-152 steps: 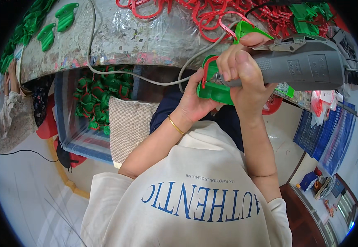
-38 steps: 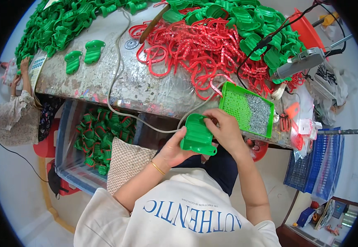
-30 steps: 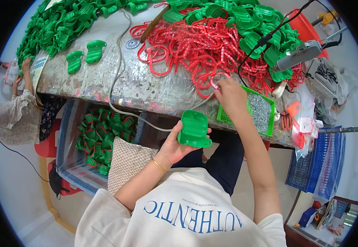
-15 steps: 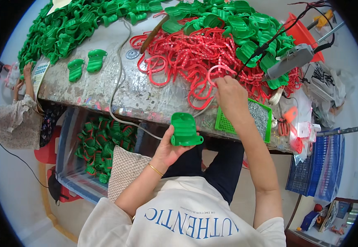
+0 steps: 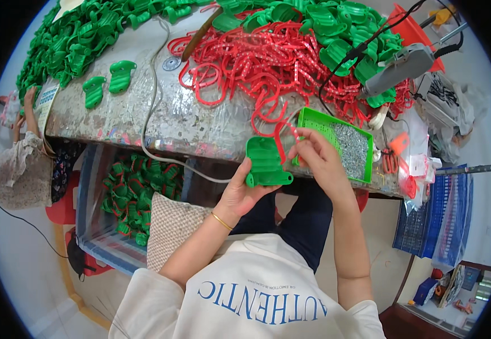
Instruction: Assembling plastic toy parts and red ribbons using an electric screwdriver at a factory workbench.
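Note:
My left hand [image 5: 237,192] grips a green ribbed plastic pad [image 5: 266,159] by its lower left side, with the curved face turned up. It looks like a knee-pad-shaped shell with small lugs at the bottom corners. Pinched in the fingers of my right hand [image 5: 319,159] is a red strap [image 5: 278,140] with light dots, held bent against the pad's right edge. Whether the strap passes through a lug is hidden by the fingers. Behind both hands lies a tangled heap of red straps [image 5: 245,62]. Beside my right hand, a bright green basket [image 5: 309,117] contains small silvery metal pieces [image 5: 349,150].
Green pads [image 5: 81,48] are heaped along the table's far side, and two lie apart [image 5: 120,77]. A grey tool [image 5: 395,76] hangs at right. Finished-looking green-and-red pieces [image 5: 138,198] fill a lined bin below left. A cable [image 5: 154,107] crosses the table; another person [image 5: 19,169] sits left.
My right hand has come back from the strap heap toward the pad, bringing a red strap. My left hand has moved slightly up and right with the green pad.

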`<state>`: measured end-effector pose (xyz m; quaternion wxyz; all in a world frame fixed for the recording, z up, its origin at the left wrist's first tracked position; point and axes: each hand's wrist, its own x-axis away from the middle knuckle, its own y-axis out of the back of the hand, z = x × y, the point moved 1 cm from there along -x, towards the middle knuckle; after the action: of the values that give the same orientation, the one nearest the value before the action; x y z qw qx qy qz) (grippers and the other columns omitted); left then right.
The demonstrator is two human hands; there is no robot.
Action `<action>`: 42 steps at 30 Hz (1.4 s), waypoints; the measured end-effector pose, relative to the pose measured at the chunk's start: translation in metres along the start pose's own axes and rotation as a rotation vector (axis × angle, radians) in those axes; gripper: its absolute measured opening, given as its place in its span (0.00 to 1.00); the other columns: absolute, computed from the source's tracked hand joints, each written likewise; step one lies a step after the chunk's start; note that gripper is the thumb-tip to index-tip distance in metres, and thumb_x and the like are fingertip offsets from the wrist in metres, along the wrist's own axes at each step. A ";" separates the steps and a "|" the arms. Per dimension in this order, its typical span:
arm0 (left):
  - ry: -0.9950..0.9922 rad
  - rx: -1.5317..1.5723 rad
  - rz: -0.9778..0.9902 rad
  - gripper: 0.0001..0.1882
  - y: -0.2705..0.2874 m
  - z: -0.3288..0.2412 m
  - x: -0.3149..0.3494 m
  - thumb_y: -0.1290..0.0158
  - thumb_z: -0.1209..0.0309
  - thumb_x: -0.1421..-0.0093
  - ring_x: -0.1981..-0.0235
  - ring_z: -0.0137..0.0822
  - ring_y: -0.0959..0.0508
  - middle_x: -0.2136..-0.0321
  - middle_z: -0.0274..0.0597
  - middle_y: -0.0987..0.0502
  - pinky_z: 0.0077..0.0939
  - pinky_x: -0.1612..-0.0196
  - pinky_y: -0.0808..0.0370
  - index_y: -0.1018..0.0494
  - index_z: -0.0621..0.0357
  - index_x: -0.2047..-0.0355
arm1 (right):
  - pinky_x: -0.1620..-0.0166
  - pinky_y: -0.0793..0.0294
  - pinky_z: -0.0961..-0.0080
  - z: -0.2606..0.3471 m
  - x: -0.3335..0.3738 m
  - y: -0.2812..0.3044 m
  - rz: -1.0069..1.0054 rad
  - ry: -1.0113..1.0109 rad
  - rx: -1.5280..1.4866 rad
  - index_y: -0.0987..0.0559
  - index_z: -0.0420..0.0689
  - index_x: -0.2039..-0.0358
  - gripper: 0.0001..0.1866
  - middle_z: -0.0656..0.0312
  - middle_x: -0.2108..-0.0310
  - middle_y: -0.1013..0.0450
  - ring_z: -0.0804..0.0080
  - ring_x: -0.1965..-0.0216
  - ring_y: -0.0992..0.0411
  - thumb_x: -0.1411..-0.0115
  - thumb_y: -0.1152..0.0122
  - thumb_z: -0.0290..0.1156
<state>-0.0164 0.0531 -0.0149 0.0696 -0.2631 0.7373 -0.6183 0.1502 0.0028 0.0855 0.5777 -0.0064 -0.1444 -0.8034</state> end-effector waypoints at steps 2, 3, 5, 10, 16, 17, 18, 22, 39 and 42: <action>0.007 -0.007 0.014 0.33 -0.001 0.002 -0.001 0.46 0.49 0.43 0.45 0.44 0.32 0.45 0.45 0.33 0.46 0.44 0.33 0.38 0.51 0.42 | 0.66 0.32 0.84 0.001 0.001 0.001 -0.060 0.036 0.129 0.28 0.39 0.51 0.17 0.65 0.71 0.26 0.82 0.70 0.30 0.37 0.48 0.34; -0.004 -0.017 -0.005 0.34 0.000 0.003 -0.002 0.46 0.48 0.43 0.44 0.44 0.32 0.45 0.45 0.33 0.47 0.43 0.34 0.39 0.51 0.42 | 0.67 0.32 0.83 0.003 0.002 0.002 -0.126 0.086 0.264 0.28 0.39 0.52 0.16 0.63 0.73 0.25 0.81 0.71 0.29 0.37 0.48 0.35; -0.007 -0.026 0.012 0.33 0.000 0.003 0.000 0.46 0.49 0.42 0.44 0.43 0.32 0.45 0.44 0.32 0.47 0.43 0.34 0.40 0.50 0.41 | 0.67 0.31 0.81 0.003 0.002 0.002 -0.204 0.080 0.453 0.26 0.40 0.55 0.15 0.61 0.73 0.24 0.78 0.72 0.27 0.38 0.48 0.34; -0.008 -0.063 0.087 0.35 -0.009 0.006 -0.002 0.45 0.50 0.43 0.44 0.43 0.32 0.45 0.44 0.33 0.46 0.42 0.35 0.42 0.49 0.40 | 0.67 0.29 0.76 -0.006 0.002 0.002 -0.307 0.042 0.678 0.22 0.42 0.61 0.12 0.57 0.73 0.23 0.71 0.71 0.24 0.39 0.46 0.36; 0.008 -0.060 0.035 0.36 -0.004 0.015 -0.003 0.44 0.51 0.44 0.43 0.41 0.34 0.44 0.43 0.35 0.47 0.42 0.35 0.44 0.47 0.39 | 0.67 0.28 0.72 -0.009 0.008 -0.004 -0.549 0.177 0.723 0.22 0.43 0.64 0.11 0.58 0.72 0.23 0.65 0.72 0.24 0.40 0.43 0.37; 0.002 -0.063 0.061 0.36 -0.005 0.017 -0.004 0.44 0.51 0.44 0.43 0.40 0.34 0.44 0.42 0.35 0.46 0.42 0.35 0.44 0.46 0.39 | 0.68 0.28 0.71 -0.011 0.007 -0.009 -0.539 0.249 0.798 0.22 0.44 0.64 0.10 0.58 0.72 0.23 0.64 0.72 0.24 0.41 0.43 0.36; -0.003 -0.066 0.088 0.36 -0.007 0.018 -0.005 0.44 0.51 0.44 0.42 0.39 0.34 0.43 0.41 0.35 0.46 0.42 0.35 0.44 0.46 0.39 | 0.69 0.29 0.70 -0.012 0.007 -0.013 -0.530 0.323 0.873 0.22 0.44 0.64 0.10 0.58 0.72 0.24 0.62 0.73 0.25 0.41 0.43 0.36; -0.003 -0.069 0.022 0.36 -0.004 0.017 -0.004 0.44 0.52 0.44 0.43 0.39 0.34 0.44 0.40 0.35 0.45 0.42 0.35 0.44 0.46 0.39 | 0.68 0.29 0.68 -0.012 0.010 -0.013 -0.409 0.300 0.934 0.20 0.45 0.68 0.09 0.58 0.72 0.24 0.61 0.72 0.25 0.43 0.41 0.36; 0.006 -0.001 0.072 0.36 0.008 0.015 0.001 0.44 0.52 0.43 0.43 0.39 0.33 0.44 0.41 0.35 0.48 0.44 0.32 0.44 0.49 0.39 | 0.65 0.30 0.66 -0.008 0.007 -0.005 -0.102 0.310 0.974 0.23 0.40 0.71 0.06 0.57 0.72 0.26 0.58 0.69 0.27 0.48 0.40 0.28; -0.010 -0.004 0.075 0.36 0.014 0.011 -0.002 0.43 0.53 0.44 0.43 0.38 0.33 0.44 0.40 0.35 0.46 0.44 0.31 0.44 0.49 0.39 | 0.67 0.30 0.72 0.000 0.010 0.001 -0.140 0.189 0.742 0.24 0.38 0.70 0.06 0.60 0.75 0.27 0.67 0.72 0.27 0.46 0.41 0.27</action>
<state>-0.0145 0.0451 -0.0312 0.0959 -0.2384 0.7475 -0.6125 0.1478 -0.0070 0.0874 0.4955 0.2870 -0.3712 -0.7310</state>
